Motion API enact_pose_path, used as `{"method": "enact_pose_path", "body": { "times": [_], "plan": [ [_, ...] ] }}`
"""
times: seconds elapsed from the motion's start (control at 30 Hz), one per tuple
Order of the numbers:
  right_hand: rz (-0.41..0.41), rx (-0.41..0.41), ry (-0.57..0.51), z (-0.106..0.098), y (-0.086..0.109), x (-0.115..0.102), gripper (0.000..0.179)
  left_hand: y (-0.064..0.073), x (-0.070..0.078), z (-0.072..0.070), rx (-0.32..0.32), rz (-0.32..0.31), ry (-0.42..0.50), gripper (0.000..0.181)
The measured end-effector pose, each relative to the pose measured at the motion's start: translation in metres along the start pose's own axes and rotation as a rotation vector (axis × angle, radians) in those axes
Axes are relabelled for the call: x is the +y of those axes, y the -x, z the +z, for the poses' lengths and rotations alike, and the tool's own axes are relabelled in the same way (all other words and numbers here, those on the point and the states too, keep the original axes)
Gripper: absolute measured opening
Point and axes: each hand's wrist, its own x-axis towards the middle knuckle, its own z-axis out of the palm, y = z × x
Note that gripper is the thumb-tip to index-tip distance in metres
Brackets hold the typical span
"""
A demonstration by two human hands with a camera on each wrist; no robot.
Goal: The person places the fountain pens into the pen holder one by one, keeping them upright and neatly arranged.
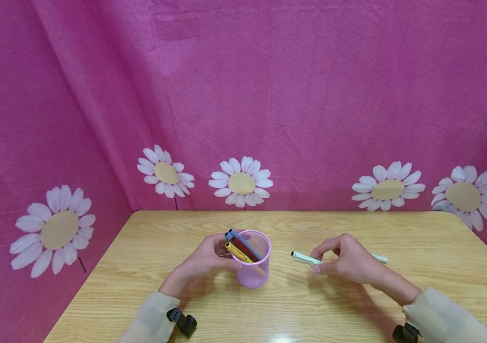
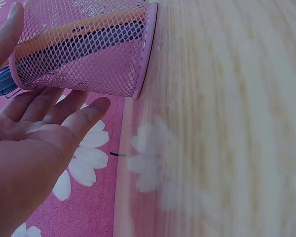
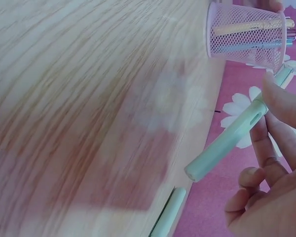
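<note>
A pink mesh pen holder (image 1: 253, 275) stands upright on the wooden table. Inside it lean several capped pens, among them a yellow pen (image 1: 238, 251), a dark red pen (image 1: 245, 249) and a blue pen (image 1: 240, 239). My left hand (image 1: 204, 261) holds the holder from its left side, thumb in front and fingers behind, as the left wrist view (image 2: 44, 133) also shows. To the right, thumb and fingers of my right hand (image 1: 350, 262) pinch a pale green pen (image 3: 229, 140) above the tabletop, its capped end pointing toward the holder.
Another pale green pen (image 3: 168, 212) lies on the table beyond my right hand. Behind the table (image 1: 157, 228) hangs a magenta cloth (image 1: 312, 105) printed with white daisies, which also runs along the left side. A small black camera (image 1: 182, 321) sits at my left wrist.
</note>
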Motion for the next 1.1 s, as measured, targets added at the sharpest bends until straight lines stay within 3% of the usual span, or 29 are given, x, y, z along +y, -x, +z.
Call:
{"method": "enact_pose_path", "body": {
  "times": [0.37,0.83,1.1],
  "plan": [
    [0.020,0.027,-0.075,0.002,-0.002,-0.007,0.021,0.001,0.000,0.000,-0.002,0.008,-0.021,0.057],
    [0.023,0.047,-0.121,0.003,-0.004,-0.021,0.021,0.001,0.001,0.000,0.014,-0.028,-0.021,0.058],
    [0.019,0.065,-0.136,0.005,-0.005,-0.027,0.023,0.001,0.001,0.000,-0.005,-0.012,-0.008,0.062]
  ]
}}
